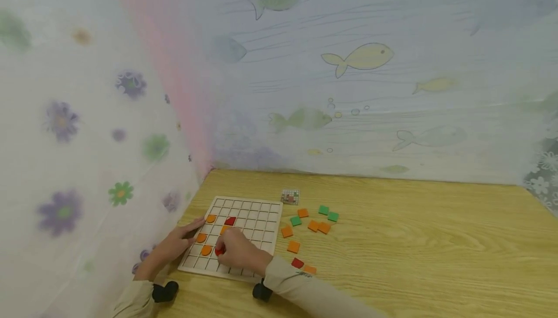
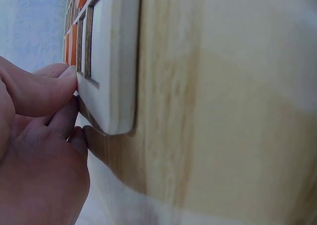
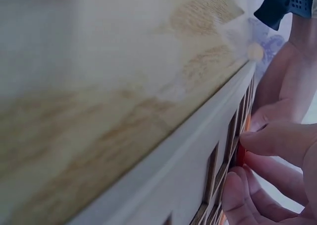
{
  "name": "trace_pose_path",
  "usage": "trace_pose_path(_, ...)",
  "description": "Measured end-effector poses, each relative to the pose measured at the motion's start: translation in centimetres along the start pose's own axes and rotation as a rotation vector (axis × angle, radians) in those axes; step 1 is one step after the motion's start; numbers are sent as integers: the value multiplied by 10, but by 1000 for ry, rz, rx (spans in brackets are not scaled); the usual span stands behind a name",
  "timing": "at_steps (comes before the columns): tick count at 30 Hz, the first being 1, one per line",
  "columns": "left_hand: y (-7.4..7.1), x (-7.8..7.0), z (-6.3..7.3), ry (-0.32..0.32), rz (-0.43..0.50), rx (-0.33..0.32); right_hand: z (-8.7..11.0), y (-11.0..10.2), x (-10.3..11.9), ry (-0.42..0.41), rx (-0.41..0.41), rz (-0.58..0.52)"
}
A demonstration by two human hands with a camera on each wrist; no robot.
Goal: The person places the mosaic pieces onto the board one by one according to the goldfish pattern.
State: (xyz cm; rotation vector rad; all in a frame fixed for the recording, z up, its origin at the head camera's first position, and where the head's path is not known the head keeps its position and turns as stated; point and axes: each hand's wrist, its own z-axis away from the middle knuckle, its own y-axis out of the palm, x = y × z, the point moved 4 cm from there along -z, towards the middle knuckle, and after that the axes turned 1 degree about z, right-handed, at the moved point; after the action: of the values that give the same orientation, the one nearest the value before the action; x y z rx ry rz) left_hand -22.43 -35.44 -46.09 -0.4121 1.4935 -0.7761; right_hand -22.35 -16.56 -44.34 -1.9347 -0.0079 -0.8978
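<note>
Your left hand (image 1: 174, 245) lies relaxed, fingers extended, against the left edge of the board (image 1: 265, 216). Orange pieces (image 1: 201, 238) sit along that side. Right of them, your right hand (image 1: 240, 249) pinches a red piece (image 1: 219, 251) at the grid; you can't tell if it's seated. Beyond, a card (image 1: 290, 197) and loose tiles (image 1: 293, 246) lie on the counter (image 1: 414, 245).

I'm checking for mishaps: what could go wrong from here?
The right hand pinches a small red piece at the pale wooden grid board; it might settle crooked across a grid line. The beige cloth right sleeve lies close to a flat red tile and flat orange tile, so could sweep them aside. The left hand touches the board's edge and might nudge it.
</note>
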Motion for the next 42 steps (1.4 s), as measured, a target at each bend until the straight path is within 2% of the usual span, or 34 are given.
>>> trace_pose_path(9, -3, 1, 2, -9, 16, 16, -2, 2, 6, -15, -18, 74)
trace_pose_path(17, -5, -3, 5, 1, 23, 27, -1, 2, 10, -9, -25, 56)
trace_pose_path(25, -1, -1, 2, -30, 30, 14, 3, 0, 9, -4, -25, 85)
trace_pose_path(32, -1, -7, 3, 10, 30, 9, 8, -6, 8, -40, 28, 112)
trace_pose_path(35, 0, -9, 3, 6, 35, 7, 11, -12, 8, -56, 57, 124)
trace_pose_path(42, 0, -8, 2, -18, 19, 8, 25, -35, 7, -14, 123, 65)
